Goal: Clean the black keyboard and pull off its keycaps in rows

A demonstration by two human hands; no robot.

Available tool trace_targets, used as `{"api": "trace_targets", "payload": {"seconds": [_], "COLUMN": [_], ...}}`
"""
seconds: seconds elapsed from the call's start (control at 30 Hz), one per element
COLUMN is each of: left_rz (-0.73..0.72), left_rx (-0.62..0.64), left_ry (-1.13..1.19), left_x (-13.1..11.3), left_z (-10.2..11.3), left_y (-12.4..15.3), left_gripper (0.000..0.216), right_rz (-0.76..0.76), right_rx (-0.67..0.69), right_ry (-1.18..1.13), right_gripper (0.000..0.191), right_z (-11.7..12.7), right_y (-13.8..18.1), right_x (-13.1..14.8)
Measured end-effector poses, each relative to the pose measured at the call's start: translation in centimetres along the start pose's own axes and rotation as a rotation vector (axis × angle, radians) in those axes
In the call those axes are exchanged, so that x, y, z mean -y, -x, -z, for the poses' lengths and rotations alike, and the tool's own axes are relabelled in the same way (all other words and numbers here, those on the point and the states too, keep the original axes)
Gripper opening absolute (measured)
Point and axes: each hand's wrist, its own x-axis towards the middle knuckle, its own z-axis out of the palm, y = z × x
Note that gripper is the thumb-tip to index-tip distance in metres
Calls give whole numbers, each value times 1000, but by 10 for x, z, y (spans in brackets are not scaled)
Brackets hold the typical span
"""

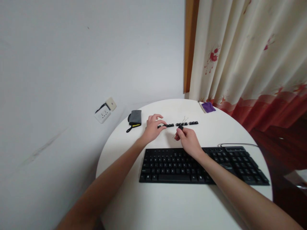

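My right hand point(189, 139) is closed around a wire keycap puller point(180, 127). Its body is a small black piece between thumb and fingers, and thin wire prongs stick out up and away from me. My left hand point(153, 127) reaches to a row of loose black keycaps point(169, 125). Thumb and index finger pinch at one keycap in that row, while the other fingers are stretched out. More keycaps point(193, 123) continue the row to the right, behind the puller. The black keyboard point(175, 171) lies nearer to me, partly under my right hand and forearm.
A grey pouch point(135, 117) with a black loop lies at the table's left. A purple cloth point(208, 107) lies by the far right edge. The keyboard's cable point(237, 144) runs off to the right. Wall and curtain border the round white table point(124, 198).
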Motion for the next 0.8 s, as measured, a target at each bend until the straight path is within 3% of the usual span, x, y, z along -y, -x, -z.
{"api": "trace_targets", "payload": {"seconds": [0.27, 0.53, 0.8], "left_rz": [60, 90, 84], "left_rx": [102, 75, 22], "left_ry": [-92, -142, -158], "left_x": [25, 29, 33], "left_z": [-34, -37, -38], "left_y": [16, 16, 16], "left_gripper": [9, 11, 33], "right_rz": [-11, -21, -9], "right_rx": [-6, -3, 6], "right_ry": [33, 51, 36], "right_gripper": [41, 41, 41], "right_z": [-2, -2, -2], "right_y": [-1, -1, 0], "right_x": [-3, -4, -4]}}
